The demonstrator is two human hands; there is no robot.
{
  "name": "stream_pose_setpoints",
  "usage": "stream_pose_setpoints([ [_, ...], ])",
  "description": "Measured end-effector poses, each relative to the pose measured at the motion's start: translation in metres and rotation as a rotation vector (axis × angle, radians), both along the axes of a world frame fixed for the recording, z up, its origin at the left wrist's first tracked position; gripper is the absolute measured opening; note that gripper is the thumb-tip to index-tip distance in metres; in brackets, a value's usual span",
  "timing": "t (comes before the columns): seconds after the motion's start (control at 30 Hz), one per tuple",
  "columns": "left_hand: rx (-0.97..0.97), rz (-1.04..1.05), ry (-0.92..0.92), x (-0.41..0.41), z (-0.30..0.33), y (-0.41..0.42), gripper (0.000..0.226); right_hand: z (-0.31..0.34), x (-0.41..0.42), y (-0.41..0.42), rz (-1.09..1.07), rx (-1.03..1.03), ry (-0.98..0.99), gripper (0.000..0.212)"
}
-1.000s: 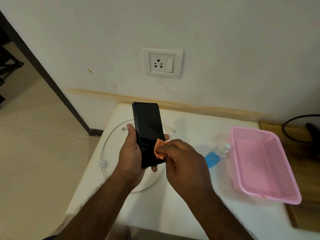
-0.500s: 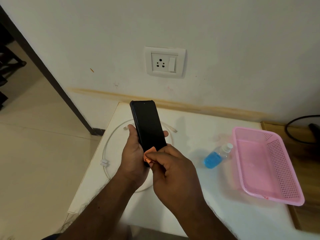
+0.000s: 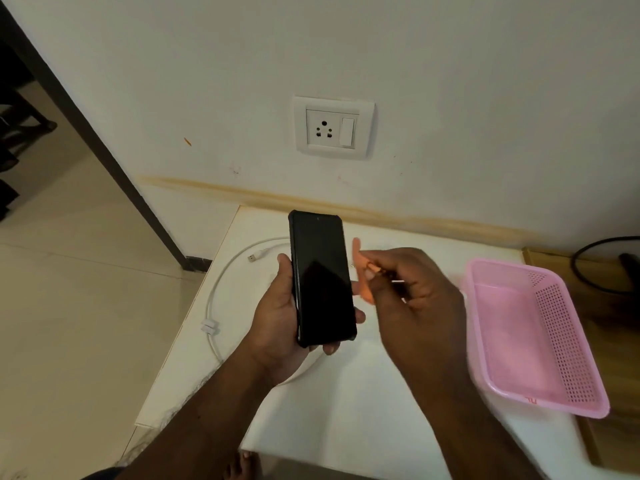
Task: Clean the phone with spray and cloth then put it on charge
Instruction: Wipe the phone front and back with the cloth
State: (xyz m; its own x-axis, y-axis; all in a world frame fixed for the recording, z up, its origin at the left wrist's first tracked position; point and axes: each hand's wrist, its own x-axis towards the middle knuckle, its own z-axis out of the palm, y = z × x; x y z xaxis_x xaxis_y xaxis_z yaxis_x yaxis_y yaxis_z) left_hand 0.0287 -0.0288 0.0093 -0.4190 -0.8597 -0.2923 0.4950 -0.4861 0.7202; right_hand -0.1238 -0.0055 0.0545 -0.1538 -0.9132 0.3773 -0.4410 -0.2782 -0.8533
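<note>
The left hand (image 3: 280, 327) grips the phone (image 3: 322, 275) upright above the bench (image 3: 346, 427), long axis toward the wall. The right hand (image 3: 412, 296) pinches the orange cloth (image 3: 363, 275) just beside the phone's right edge — apart from the screen. The cable (image 3: 221, 289) lies below, nearer the left hand.

White wall (image 3: 450, 81), beige tiled floor (image 3: 69, 306)
</note>
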Motion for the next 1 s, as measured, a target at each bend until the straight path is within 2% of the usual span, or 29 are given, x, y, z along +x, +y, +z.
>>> stream_pose_setpoints([
  [0.13,-0.017,-0.201,0.056,0.001,0.001,0.003,0.074,-0.008,-0.021,-0.008,-0.099,-0.028,0.146,0.026],
  [0.27,-0.013,-0.299,0.059,-0.003,0.001,0.007,0.072,-0.015,-0.024,-0.010,-0.034,0.008,0.270,0.031],
  [0.47,0.018,-0.133,0.063,-0.001,-0.001,0.004,0.070,-0.018,-0.014,-0.007,0.140,0.112,0.304,0.027],
  [0.57,0.022,-0.075,0.051,0.002,-0.003,0.001,0.071,-0.016,-0.011,-0.005,0.161,0.098,0.330,0.027],
  [0.7,0.047,0.027,-0.065,0.005,-0.006,-0.001,0.067,-0.010,-0.008,-0.003,0.209,0.161,0.378,0.030],
  [0.87,0.040,0.054,-0.096,0.002,-0.005,-0.002,0.068,-0.003,-0.004,-0.001,0.205,0.228,0.463,0.037],
  [1.0,0.048,0.081,-0.060,0.001,-0.006,-0.004,0.071,-0.008,0.003,0.001,0.196,0.264,0.504,0.025],
])
